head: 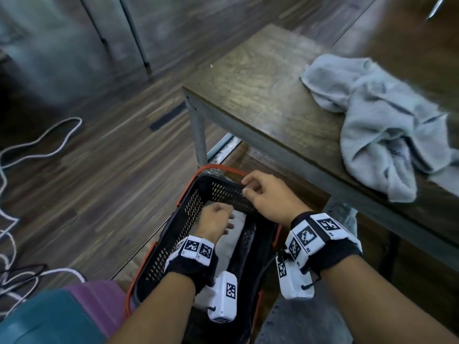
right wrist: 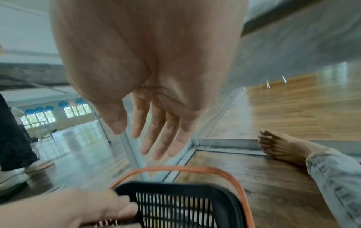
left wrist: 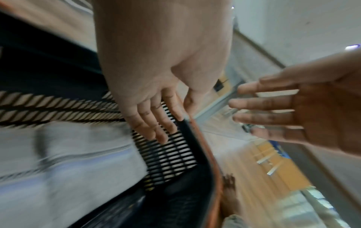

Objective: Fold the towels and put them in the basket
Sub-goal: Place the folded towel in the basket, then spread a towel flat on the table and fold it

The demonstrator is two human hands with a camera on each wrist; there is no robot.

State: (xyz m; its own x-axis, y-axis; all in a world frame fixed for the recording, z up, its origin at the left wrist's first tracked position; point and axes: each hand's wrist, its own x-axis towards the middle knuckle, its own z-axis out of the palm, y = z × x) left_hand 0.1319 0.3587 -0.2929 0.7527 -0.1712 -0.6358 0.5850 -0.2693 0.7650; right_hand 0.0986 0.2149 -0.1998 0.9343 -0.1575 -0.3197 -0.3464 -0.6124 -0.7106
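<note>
1. The basket (head: 188,219), black mesh with an orange rim, stood on the wooden floor (head: 99,170) just in front of the counter (head: 260,95), between the person's legs.
2. A folded towel (head: 231,242), pale grey, lay inside the basket along its bottom.
3. The left hand (head: 215,220) was down inside the basket, over the folded towel; in the left wrist view its fingers (left wrist: 154,123) were nearly straight and close to the mesh end wall, gripping nothing.
4. Whether the left fingers touched the towel or the mesh could not be told, as that view was blurred.
5. The right hand (head: 268,194) was above the far right corner of the basket, near the rim; in the right wrist view its fingers (right wrist: 156,131) hung loose and almost straight, with nothing in them.
6. A second towel (head: 380,127), grey and crumpled, lay unfolded on the counter, near its front edge and well apart from both hands.
7. White and black cables (head: 29,150) trailed over the floor to the left.
8. A bare foot (right wrist: 279,145) and a jeans leg (right wrist: 336,177) rested on the floor to the right of the basket.
</note>
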